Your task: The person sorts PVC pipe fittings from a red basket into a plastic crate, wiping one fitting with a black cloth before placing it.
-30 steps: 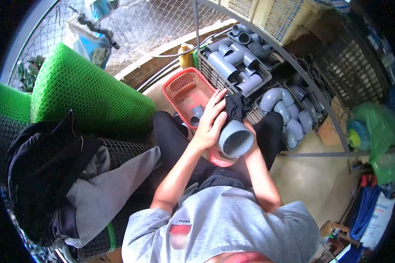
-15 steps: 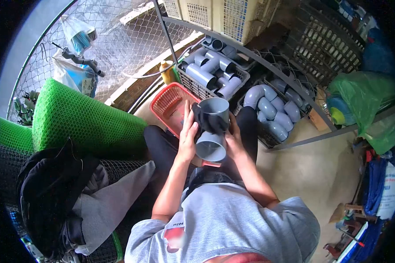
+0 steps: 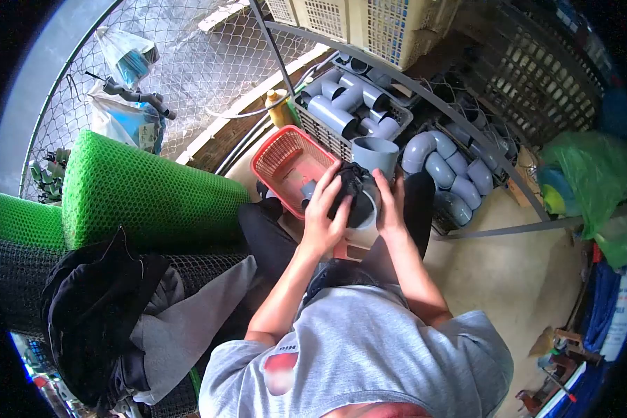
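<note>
A grey plastic pipe fitting (image 3: 375, 151) with wide round openings is held up between my two hands, above my lap. My left hand (image 3: 324, 212) presses a bunched black cloth (image 3: 354, 182) against the fitting's left side and over part of its lower opening. Around the right side of the same fitting is my right hand (image 3: 390, 203), its fingers pointing up. Cloth and fingers hide much of the middle of the fitting.
A red basket (image 3: 261, 164) with a small grey piece inside stands just beyond my left hand. Dark crates (image 3: 341, 148) of grey pipe fittings (image 3: 332, 116) sit ahead and to the right. A green mesh roll (image 3: 146, 188) lies left, and a metal bar (image 3: 425, 93) crosses above the crates.
The fitting has turned, and the black cloth has shifted over its left side and lower opening. My left fingers are now spread over the cloth. The whole view has shifted slightly.
</note>
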Tool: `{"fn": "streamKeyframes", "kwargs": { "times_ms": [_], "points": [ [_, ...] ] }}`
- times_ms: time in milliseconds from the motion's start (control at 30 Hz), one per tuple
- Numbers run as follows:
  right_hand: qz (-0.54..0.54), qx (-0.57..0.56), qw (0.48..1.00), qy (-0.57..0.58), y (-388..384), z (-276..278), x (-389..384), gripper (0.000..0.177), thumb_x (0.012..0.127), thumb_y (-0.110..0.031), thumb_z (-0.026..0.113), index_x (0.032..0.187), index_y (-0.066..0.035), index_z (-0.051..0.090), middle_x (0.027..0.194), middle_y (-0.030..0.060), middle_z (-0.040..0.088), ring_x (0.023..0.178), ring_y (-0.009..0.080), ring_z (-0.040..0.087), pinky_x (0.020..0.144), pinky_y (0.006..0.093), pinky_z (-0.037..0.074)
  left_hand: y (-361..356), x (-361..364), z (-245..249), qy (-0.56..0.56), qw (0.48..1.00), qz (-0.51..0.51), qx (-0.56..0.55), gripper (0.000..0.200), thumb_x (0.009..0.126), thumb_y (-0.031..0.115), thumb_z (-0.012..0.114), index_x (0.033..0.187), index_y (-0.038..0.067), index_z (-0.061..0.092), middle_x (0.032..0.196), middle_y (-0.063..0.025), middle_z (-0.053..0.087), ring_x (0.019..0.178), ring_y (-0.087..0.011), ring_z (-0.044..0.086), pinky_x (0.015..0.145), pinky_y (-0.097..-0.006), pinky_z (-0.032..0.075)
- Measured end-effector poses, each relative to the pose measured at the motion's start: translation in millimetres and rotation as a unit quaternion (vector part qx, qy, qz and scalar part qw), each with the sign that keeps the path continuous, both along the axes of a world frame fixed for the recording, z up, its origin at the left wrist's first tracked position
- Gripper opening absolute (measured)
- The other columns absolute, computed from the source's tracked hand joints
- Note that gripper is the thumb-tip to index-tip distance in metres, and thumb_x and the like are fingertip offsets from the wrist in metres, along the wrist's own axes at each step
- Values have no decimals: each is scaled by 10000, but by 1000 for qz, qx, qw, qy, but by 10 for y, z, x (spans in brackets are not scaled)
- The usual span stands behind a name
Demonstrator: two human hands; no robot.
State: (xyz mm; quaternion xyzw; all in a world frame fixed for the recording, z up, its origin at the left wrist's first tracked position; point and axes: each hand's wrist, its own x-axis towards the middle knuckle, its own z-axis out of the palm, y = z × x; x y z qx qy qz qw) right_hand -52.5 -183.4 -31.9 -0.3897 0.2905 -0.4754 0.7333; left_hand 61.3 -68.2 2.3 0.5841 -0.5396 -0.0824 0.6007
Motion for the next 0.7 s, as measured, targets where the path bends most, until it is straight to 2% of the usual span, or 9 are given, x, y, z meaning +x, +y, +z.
{"fn": "streamKeyframes", "kwargs": {
  "times_ms": [33, 100, 233, 333, 433, 500, 567, 633, 700],
  "points": [
    [3, 1, 1000, 3, -2, 2, 34, 761, 921, -332, 793, 1508, -35, 410, 1406, 141, 532, 1255, 252, 546, 1060, 395, 454, -30, 59, -12, -16, 999, 40, 9, 442, 906, -35, 677, 1342, -28, 598, 1451, -232, 593, 1364, -353, 580, 1129, -412, 450],
    [-64, -83, 990, 97, 0, 39, 112, 810, 885, -338, 830, 1496, -13, 409, 1401, 158, 529, 1260, 258, 538, 1060, 400, 445, -37, 110, -78, 27, 995, 86, 47, 420, 883, -27, 699, 1298, -27, 634, 1268, -190, 706, 1212, -266, 684, 1042, -364, 514],
    [-94, -233, 952, 176, -28, 109, 138, 855, 860, -274, 856, 1509, 20, 384, 1422, 168, 522, 1306, 263, 512, 1120, 420, 404, -34, 170, -167, 106, 980, 132, 104, 393, 868, -22, 699, 1259, -24, 665, 1130, -154, 753, 1097, -208, 719, 976, -335, 544],
    [-120, -230, 951, 168, -37, 62, 213, 868, 827, -322, 884, 1469, 41, 425, 1412, 196, 517, 1305, 300, 515, 1120, 446, 399, -44, 174, -89, 145, 966, 164, 135, 367, 871, 4, 692, 1236, -35, 678, 1109, -149, 762, 1072, -191, 717, 953, -315, 544],
    [-134, -232, 950, 159, -14, 103, 300, 896, 816, -294, 896, 1486, 48, 410, 1443, 204, 499, 1324, 315, 503, 1138, 461, 384, -53, 129, -403, 241, 941, 166, 168, 250, 945, 115, 701, 1148, -31, 709, 936, -86, 744, 866, -115, 676, 790, -301, 550],
    [-132, -273, 940, 158, -41, 96, 331, 926, 805, -286, 907, 1497, 53, 394, 1449, 212, 489, 1337, 320, 490, 1143, 467, 380, -53, 141, -496, 385, 900, 96, 180, 192, 987, 129, 686, 1091, -29, 718, 915, -30, 724, 823, -76, 661, 708, -277, 547],
    [-124, -276, 941, 151, -12, 70, 331, 958, 799, -286, 911, 1512, 59, 371, 1459, 225, 478, 1354, 330, 479, 1151, 471, 373, -6, 101, -409, 593, 783, 12, 188, 245, 1021, 191, 666, 1141, -20, 703, 920, -68, 739, 780, -134, 714, 631, -313, 589],
    [-132, -352, 911, 169, -38, 4, 313, 981, 793, -288, 914, 1519, 62, 355, 1472, 235, 462, 1357, 338, 479, 1156, 473, 370, 105, 166, -666, 650, 711, -136, 231, 329, 1065, 284, 601, 1207, -5, 669, 937, -118, 750, 735, -200, 746, 525, -345, 598],
    [-126, -371, 905, 166, -64, -12, 323, 990, 787, -294, 919, 1520, 59, 354, 1478, 241, 451, 1361, 344, 478, 1158, 477, 370, 176, 179, -567, 715, 621, -223, 230, 329, 1062, 262, 603, 1217, -17, 685, 972, -144, 760, 808, -187, 748, 602, -330, 608]
  ]
}}
